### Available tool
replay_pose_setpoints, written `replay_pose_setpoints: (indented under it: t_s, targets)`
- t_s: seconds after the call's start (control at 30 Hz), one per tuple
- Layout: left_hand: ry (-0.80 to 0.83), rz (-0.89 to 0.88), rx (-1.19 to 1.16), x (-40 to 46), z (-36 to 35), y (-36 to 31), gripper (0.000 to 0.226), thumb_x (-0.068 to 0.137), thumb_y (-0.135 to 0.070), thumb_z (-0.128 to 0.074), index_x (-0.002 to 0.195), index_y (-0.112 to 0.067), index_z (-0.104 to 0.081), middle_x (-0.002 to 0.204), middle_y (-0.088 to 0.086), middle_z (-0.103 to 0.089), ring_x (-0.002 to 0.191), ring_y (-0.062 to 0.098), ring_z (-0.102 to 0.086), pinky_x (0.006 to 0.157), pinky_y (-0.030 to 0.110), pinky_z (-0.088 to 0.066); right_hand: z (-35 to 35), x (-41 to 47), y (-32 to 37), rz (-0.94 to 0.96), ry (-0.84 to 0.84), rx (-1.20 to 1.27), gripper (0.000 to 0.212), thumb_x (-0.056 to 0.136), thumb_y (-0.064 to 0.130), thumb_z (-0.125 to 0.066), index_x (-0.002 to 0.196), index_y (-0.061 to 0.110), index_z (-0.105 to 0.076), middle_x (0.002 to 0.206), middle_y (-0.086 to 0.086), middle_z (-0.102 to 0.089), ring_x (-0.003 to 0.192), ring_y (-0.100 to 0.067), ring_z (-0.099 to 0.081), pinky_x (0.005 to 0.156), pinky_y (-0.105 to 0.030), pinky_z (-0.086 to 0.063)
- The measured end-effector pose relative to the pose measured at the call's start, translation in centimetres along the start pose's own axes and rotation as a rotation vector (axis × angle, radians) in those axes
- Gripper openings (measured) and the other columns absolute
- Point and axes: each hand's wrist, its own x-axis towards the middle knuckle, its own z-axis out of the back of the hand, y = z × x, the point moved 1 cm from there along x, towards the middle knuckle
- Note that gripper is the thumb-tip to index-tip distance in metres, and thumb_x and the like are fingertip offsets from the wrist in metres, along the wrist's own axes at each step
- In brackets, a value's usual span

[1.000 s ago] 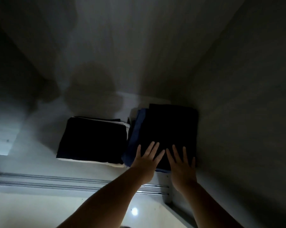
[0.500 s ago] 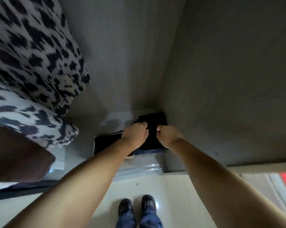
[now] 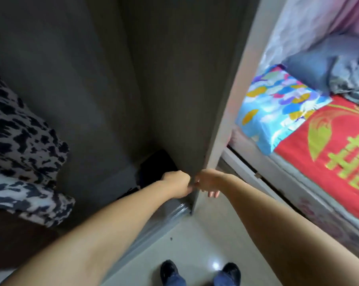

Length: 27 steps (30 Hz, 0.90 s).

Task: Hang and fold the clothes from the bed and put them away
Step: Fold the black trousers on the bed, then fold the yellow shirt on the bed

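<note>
Both hands have left the folded dark stack (image 3: 155,168); left hand (image 3: 177,183) curled empty, right hand (image 3: 208,182) loosely open; grey clothes (image 3: 347,79) remain on the bed (image 3: 329,145).

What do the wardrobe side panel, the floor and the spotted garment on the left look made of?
Wardrobe side panel: likely laminated board, matte grey, with a pale flat front edge. Floor: probably glazed tile or polished stone; a lamp glints off it. Spotted garment: soft woven or knit fabric, black-on-white print, draping in folds.
</note>
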Motion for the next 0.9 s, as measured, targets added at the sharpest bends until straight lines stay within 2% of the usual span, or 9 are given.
replay_pose_setpoints:
  t_s: [0.07, 0.27, 0.33, 0.4, 0.47, 0.57, 0.63, 0.77, 0.9]
  targets:
    - [0.030, -0.103, 0.016, 1.0, 0.4, -5.1, 0.037, 0.094, -0.042, -0.042, 0.103, -0.013, -0.063, 0.112, 0.011, -0.064, 0.103, 0.032, -0.061, 0.068, 0.029, -0.040, 0.4, -2.2, -5.2, -0.061, -0.065, 0.047, 0.035, 0.098, 0.026, -0.041, 0.117, 0.002, -0.057, 0.098, -0.021, -0.070, 0.077, -0.033, -0.071, 0.069, -0.042, -0.061]
    - [-0.042, -0.349, 0.053, 4.6, 4.1, -21.4, 0.034, 0.094, -0.040, -0.043, 0.105, -0.015, -0.064, 0.119, 0.009, -0.062, 0.110, 0.030, -0.057, 0.078, 0.031, -0.041, 2.3, -11.3, -22.3, -0.247, -0.336, 0.134, 0.025, 0.094, 0.024, -0.043, 0.100, 0.010, -0.062, 0.079, -0.008, -0.068, 0.059, -0.025, -0.067, 0.062, -0.034, -0.058]
    - [-0.069, -0.396, 0.060, 6.0, 5.7, -27.2, 0.032, 0.094, -0.039, -0.045, 0.102, -0.015, -0.064, 0.118, 0.009, -0.063, 0.110, 0.029, -0.058, 0.082, 0.032, -0.044, 2.8, -14.8, -28.0, -0.311, -0.419, 0.133, 0.025, 0.092, 0.023, -0.041, 0.089, 0.011, -0.063, 0.075, -0.005, -0.066, 0.064, -0.024, -0.068, 0.059, -0.031, -0.055]
    - [-0.070, -0.436, 0.063, 7.2, 6.8, -33.0, 0.031, 0.094, -0.038, -0.046, 0.100, -0.015, -0.065, 0.117, 0.009, -0.064, 0.109, 0.029, -0.058, 0.083, 0.033, -0.044, 2.9, -18.0, -33.4, -0.371, -0.467, 0.139, 0.028, 0.094, 0.023, -0.042, 0.096, 0.009, -0.066, 0.089, -0.007, -0.069, 0.081, -0.026, -0.069, 0.065, -0.032, -0.055]
    - [-0.060, -0.478, 0.047, 8.2, 7.5, -38.9, 0.030, 0.095, -0.036, -0.044, 0.097, -0.013, -0.064, 0.115, 0.011, -0.064, 0.108, 0.030, -0.058, 0.080, 0.033, -0.044, 2.7, -21.0, -38.7, -0.421, -0.507, 0.152, 0.030, 0.096, 0.026, -0.044, 0.109, 0.009, -0.065, 0.104, -0.007, -0.067, 0.091, -0.026, -0.064, 0.075, -0.035, -0.054]
    - [-0.055, -0.544, 0.005, 8.9, 7.4, -47.0, 0.030, 0.097, -0.034, -0.041, 0.098, -0.012, -0.061, 0.108, 0.009, -0.064, 0.100, 0.030, -0.059, 0.075, 0.035, -0.044, 1.9, -25.5, -46.6, -0.518, -0.513, 0.227, 0.030, 0.098, 0.026, -0.041, 0.105, 0.006, -0.064, 0.094, -0.007, -0.067, 0.074, -0.023, -0.062, 0.066, -0.034, -0.053]
    - [-0.028, -0.584, -0.018, 9.0, 7.0, -51.1, 0.030, 0.098, -0.035, -0.040, 0.099, -0.012, -0.060, 0.100, 0.006, -0.064, 0.089, 0.026, -0.059, 0.067, 0.033, -0.042, 1.2, -27.7, -50.9, -0.575, -0.490, 0.279, 0.033, 0.100, 0.026, -0.039, 0.104, 0.003, -0.064, 0.096, -0.011, -0.070, 0.076, -0.025, -0.065, 0.068, -0.035, -0.056]
    - [-0.002, -0.626, 0.051, 10.8, 6.9, -55.9, 0.031, 0.099, -0.033, -0.039, 0.095, -0.011, -0.060, 0.085, 0.003, -0.059, 0.071, 0.022, -0.051, 0.054, 0.029, -0.034, 0.7, -29.7, -56.7, -0.633, -0.483, 0.347, 0.034, 0.102, 0.027, -0.037, 0.102, 0.003, -0.062, 0.097, -0.011, -0.070, 0.065, -0.019, -0.060, 0.066, -0.033, -0.055]
    - [0.028, -0.599, 0.060, 14.7, 8.2, -58.9, 0.029, 0.099, -0.030, -0.038, 0.085, -0.010, -0.054, 0.079, 0.004, -0.053, 0.066, 0.022, -0.045, 0.053, 0.029, -0.032, 2.0, -29.0, -59.6, -0.607, -0.496, 0.344, 0.035, 0.102, 0.027, -0.037, 0.109, 0.003, -0.061, 0.091, -0.009, -0.065, 0.073, -0.023, -0.060, 0.066, -0.033, -0.052]
